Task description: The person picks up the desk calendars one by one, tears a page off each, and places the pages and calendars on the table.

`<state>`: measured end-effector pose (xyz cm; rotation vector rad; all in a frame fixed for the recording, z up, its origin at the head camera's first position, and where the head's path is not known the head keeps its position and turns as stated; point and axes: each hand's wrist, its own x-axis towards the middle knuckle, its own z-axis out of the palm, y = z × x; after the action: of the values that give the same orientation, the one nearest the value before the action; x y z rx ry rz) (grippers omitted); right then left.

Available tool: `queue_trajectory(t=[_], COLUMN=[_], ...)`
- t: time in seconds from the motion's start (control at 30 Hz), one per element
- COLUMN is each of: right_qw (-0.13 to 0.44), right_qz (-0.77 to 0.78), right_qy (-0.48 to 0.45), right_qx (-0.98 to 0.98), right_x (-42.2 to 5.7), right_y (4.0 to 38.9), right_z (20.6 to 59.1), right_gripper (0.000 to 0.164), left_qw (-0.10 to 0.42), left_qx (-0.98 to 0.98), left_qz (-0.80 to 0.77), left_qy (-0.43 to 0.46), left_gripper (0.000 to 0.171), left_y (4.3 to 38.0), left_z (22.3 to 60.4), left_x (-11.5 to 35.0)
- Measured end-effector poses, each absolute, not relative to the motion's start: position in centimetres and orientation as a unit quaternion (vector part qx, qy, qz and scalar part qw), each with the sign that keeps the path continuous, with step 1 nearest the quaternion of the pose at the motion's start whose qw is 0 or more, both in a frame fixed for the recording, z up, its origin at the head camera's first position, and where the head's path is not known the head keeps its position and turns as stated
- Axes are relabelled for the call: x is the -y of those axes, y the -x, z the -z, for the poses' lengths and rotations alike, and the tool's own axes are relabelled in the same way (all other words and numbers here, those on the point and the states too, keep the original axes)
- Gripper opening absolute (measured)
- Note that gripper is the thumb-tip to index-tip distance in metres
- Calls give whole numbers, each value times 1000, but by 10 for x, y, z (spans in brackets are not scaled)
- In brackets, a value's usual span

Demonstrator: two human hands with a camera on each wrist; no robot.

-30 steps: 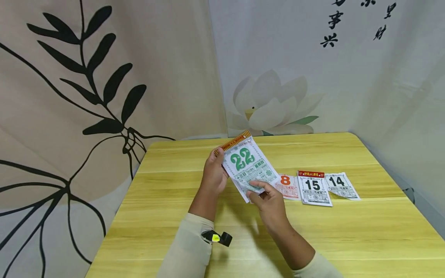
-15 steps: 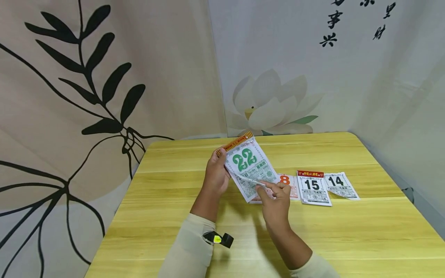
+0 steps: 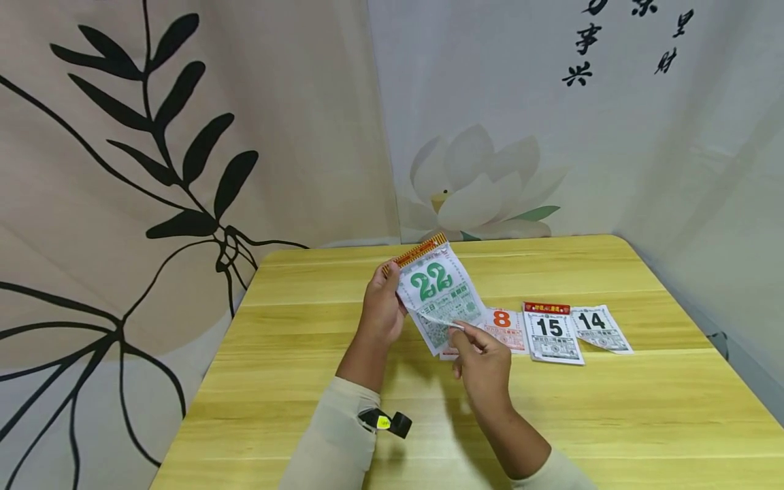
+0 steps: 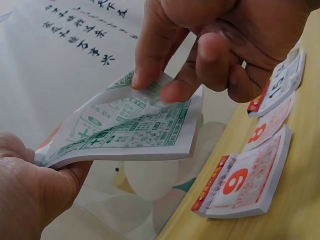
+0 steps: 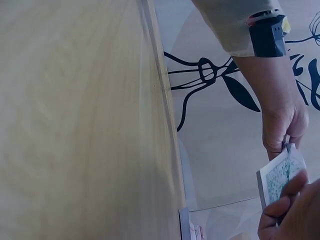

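In the head view, my left hand grips a tear-off calendar pad by its orange-and-black binding end, holding it tilted above the table. A green 22 is printed on its front sheet. My right hand pinches the lower right corner of that sheet between thumb and fingers. In the left wrist view the top sheet curls up from the pad, still joined at the bound end, and green print shows on the page beneath. The right wrist view shows both hands at the pad near its right edge.
On the wooden table lie a red-topped pad numbered 15, a loose-looking sheet numbered 14 with a ragged lower edge, and a red 8. A pad with a red 6 lies nearest the held pad.
My right hand has gone from the pad's lower face to its lower right corner, lifting the top sheet's corner. The pad has shifted slightly right in my left hand.
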<state>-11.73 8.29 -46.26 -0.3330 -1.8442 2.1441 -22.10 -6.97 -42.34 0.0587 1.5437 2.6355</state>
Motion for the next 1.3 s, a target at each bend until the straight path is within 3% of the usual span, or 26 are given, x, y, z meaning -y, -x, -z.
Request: queue_trajectory(t=[0.37, 0.63, 0.87, 1.1, 1.3], right_qw=[129, 121, 144, 216, 226], right_qz=[-792, -769, -707, -657, -639], right_qy=[45, -102, -185, -180, -201], right_qx=[595, 619, 667, 699, 707], right_x=[-82, -93, -99, -97, -99], right_y=[116, 113, 116, 120, 120], right_z=[463, 464, 467, 464, 463], right_gripper=[31, 48, 37, 25, 23], left_qw=[45, 44, 47, 49, 50], left_qx=[-508, -508, -507, -509, -503], left_qz=[-860, -860, -860, -859, -863], left_qy=[-21, -21, -20, -19, -27], left_gripper=[42, 44, 43, 45, 41], left_y=[221, 223, 223, 221, 222], left_z=[423, 422, 422, 423, 424], left_x=[71, 72, 72, 72, 72])
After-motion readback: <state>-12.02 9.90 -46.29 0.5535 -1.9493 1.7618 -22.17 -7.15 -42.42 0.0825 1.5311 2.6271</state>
